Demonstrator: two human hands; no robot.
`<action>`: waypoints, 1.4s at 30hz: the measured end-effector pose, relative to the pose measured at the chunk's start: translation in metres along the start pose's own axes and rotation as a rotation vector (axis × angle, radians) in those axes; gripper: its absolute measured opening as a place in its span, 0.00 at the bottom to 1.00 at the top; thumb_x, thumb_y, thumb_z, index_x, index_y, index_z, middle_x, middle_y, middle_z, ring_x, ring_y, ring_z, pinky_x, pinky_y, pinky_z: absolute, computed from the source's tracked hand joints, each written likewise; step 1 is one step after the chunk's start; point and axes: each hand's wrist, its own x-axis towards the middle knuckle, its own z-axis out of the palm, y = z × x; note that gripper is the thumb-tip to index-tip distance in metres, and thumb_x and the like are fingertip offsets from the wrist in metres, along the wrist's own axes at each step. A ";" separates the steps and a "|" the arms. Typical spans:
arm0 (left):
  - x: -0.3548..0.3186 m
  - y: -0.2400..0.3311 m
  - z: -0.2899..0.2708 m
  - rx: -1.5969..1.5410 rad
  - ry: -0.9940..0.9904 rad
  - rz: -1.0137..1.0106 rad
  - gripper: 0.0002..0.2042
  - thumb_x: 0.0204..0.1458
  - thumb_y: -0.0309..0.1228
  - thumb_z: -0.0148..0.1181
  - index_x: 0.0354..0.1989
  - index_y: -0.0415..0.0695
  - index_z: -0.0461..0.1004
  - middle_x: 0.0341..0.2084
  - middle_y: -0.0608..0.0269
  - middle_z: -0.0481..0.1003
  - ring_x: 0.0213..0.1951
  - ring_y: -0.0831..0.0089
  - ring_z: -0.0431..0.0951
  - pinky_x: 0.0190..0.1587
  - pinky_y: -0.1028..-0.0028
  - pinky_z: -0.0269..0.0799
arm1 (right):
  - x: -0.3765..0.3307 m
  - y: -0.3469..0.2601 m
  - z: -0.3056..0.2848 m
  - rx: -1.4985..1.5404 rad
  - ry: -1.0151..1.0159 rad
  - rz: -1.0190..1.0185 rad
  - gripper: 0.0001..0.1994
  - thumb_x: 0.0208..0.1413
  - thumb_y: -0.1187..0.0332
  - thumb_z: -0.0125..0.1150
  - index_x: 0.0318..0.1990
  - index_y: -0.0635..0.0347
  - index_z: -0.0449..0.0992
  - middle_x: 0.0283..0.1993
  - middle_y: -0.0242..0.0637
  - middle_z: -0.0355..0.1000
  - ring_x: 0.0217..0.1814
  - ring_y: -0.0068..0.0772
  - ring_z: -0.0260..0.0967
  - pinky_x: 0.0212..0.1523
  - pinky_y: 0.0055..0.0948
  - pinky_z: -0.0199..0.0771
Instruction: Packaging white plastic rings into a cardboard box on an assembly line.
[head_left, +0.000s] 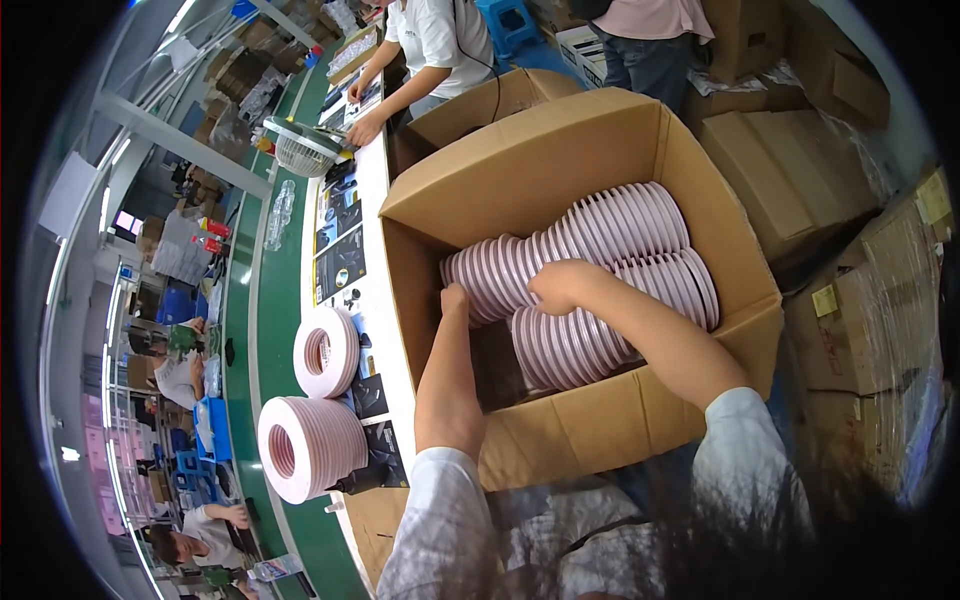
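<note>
Two rows of flat pinkish-white rings (570, 355) stand on edge, packed together inside an open cardboard box (590, 445). My left hand (455, 299) is curled against the left end of the far row (500, 265), its fingers partly hidden. Between the two rows, my right hand (558, 287) is closed, with the fingertips pressed in at the near side of the far row. Both forearms reach over the box's near flap. At the left end of the near row, some of the box's bottom shows.
Left of the box, a white table edge carries a tall stack of rings (312, 450), a shorter stack (327, 352) and black printed packages (340, 265). Beyond runs a green conveyor belt (285, 345). A fan (303, 148) stands near a co-worker (440, 50). Cartons (790, 180) crowd the right.
</note>
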 end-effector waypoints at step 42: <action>-0.054 0.029 0.019 -0.023 0.202 0.195 0.19 0.49 0.27 0.51 0.48 0.29 0.68 0.45 0.33 0.72 0.51 0.44 0.73 0.53 0.62 0.68 | -0.003 0.030 0.010 0.075 -0.049 0.031 0.22 0.52 0.59 0.57 0.53 0.55 0.74 0.48 0.48 0.75 0.52 0.46 0.72 0.54 0.40 0.71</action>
